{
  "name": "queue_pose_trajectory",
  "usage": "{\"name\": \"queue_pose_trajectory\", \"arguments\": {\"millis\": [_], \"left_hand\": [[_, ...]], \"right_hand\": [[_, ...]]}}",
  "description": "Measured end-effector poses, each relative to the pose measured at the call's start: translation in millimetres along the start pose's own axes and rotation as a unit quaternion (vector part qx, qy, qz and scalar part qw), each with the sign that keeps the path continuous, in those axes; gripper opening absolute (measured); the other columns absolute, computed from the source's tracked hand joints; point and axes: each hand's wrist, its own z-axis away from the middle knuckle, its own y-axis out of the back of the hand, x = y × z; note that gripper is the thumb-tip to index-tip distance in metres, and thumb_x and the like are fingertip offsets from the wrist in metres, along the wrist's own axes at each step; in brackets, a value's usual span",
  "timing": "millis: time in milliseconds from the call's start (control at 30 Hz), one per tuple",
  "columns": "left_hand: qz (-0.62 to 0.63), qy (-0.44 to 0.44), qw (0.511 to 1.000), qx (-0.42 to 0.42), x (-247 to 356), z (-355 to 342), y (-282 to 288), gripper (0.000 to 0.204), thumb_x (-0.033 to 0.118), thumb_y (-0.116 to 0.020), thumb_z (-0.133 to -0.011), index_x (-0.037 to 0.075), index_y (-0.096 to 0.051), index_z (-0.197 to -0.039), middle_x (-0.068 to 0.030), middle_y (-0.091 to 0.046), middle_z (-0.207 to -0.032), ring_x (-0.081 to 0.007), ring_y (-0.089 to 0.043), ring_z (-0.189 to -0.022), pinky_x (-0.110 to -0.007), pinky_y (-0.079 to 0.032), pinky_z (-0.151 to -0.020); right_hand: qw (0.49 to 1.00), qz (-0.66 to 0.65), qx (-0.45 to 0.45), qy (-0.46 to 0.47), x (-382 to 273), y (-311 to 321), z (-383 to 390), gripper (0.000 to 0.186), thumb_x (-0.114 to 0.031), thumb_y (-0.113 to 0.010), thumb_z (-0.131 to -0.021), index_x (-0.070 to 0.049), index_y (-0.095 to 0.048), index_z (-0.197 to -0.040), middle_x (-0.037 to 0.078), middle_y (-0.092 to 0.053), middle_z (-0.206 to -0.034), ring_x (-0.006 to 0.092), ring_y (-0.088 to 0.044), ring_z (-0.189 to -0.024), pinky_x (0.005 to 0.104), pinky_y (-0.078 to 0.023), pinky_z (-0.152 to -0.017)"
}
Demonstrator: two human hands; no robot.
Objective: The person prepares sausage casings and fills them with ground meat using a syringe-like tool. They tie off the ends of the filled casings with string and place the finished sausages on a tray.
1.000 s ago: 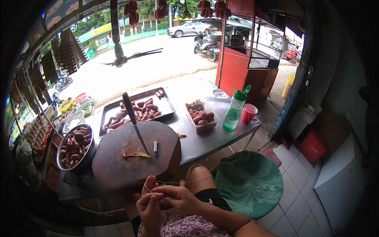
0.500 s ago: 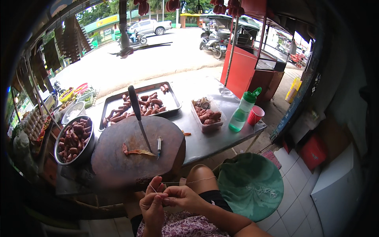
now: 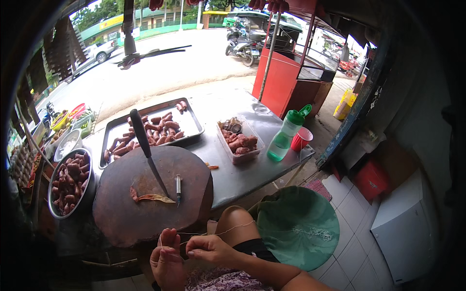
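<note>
My left hand [image 3: 167, 262] holds thin white string looped round its fingers, while my right hand [image 3: 208, 250] pinches the string just to its right. The string runs rightward over my knee to a tangle [image 3: 315, 234] on a round green surface [image 3: 279, 247]. Beyond my hands is a wooden chopping block [image 3: 119, 199] with a black-handled knife [image 3: 143, 140] standing tilted in it, a syringe [image 3: 178, 189] and a pale dried strip [image 3: 155, 198]. A steel bowl of sausages [image 3: 68, 182] sits left of the block; a tray of sausages [image 3: 196, 125] lies behind it.
The steel table [image 3: 228, 184] also bears a plastic container of meat [image 3: 240, 143], a green bottle [image 3: 281, 143] and a red cup [image 3: 302, 138]. A red stall [image 3: 272, 72] stands outside. A red box [image 3: 371, 182] and white appliance [image 3: 403, 233] are at right.
The view has shifted, so the table sits further left. My right hand has drawn slightly apart from my left, with string between them. The pickup on the road has moved left.
</note>
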Motion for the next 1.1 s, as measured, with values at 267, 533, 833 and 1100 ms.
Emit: {"name": "queue_pose_trajectory", "arguments": {"millis": [267, 533, 833, 1100], "left_hand": [[-0.163, -0.012, 0.986, -0.021, -4.2, 8.8, -4.8, 0.021, 0.017, -0.06, -0.1, -0.001, -0.069, -0.094, -0.021, -0.051, -0.141, -0.0319, -0.048, -0.133, -0.044, -0.036, -0.114], [0.132, 0.05, 0.99, -0.012, -3.1, 0.9, -3.5, 0.024, 0.022, -0.052, -0.104, 0.002, -0.061, -0.097, -0.0152, -0.06, -0.115, -0.0247, -0.058, -0.11, -0.04, -0.048, -0.1], [-0.203, 0.295, 0.932, -0.059, 15.8, 12.4, -9.7, 0.031, 0.029, -0.05, -0.105, 0.001, -0.058, -0.094, -0.003, -0.059, -0.072, -0.0079, -0.054, -0.058, -0.023, -0.043, -0.052], [-0.528, 0.034, 0.835, -0.152, 1.3, 7.8, -4.2, 0.009, 0.004, -0.063, -0.092, -0.002, -0.067, -0.098, -0.0102, -0.068, -0.084, -0.019, -0.066, -0.071, -0.03, -0.051, -0.066]], "right_hand": [[0.993, -0.088, 0.03, 0.068, 2.7, -15.8, -8.0, 0.016, -0.014, -0.065, -0.096, 0.001, -0.065, -0.102, 0.004, -0.064, -0.086, 0.0083, -0.056, -0.084, 0.0263, -0.047, -0.076], [0.968, 0.168, 0.094, 0.16, -1.5, -5.1, 2.9, 0.008, -0.006, -0.062, -0.096, 0.001, -0.06, -0.099, 0.008, -0.065, -0.095, 0.0186, -0.064, -0.089, 0.0325, -0.052, -0.078], [0.953, 0.18, 0.131, 0.207, -10.0, -8.8, 5.5, 0.006, -0.004, -0.06, -0.095, 0.0, -0.058, -0.1, 0.014, -0.064, -0.096, 0.0312, -0.066, -0.084, 0.0371, -0.054, -0.074], [0.92, 0.276, 0.162, 0.227, -11.0, -16.1, 10.2, 0.008, -0.007, -0.064, -0.092, -0.003, -0.061, -0.099, 0.013, -0.066, -0.098, 0.03, -0.068, -0.083, 0.0357, -0.054, -0.07]]}}
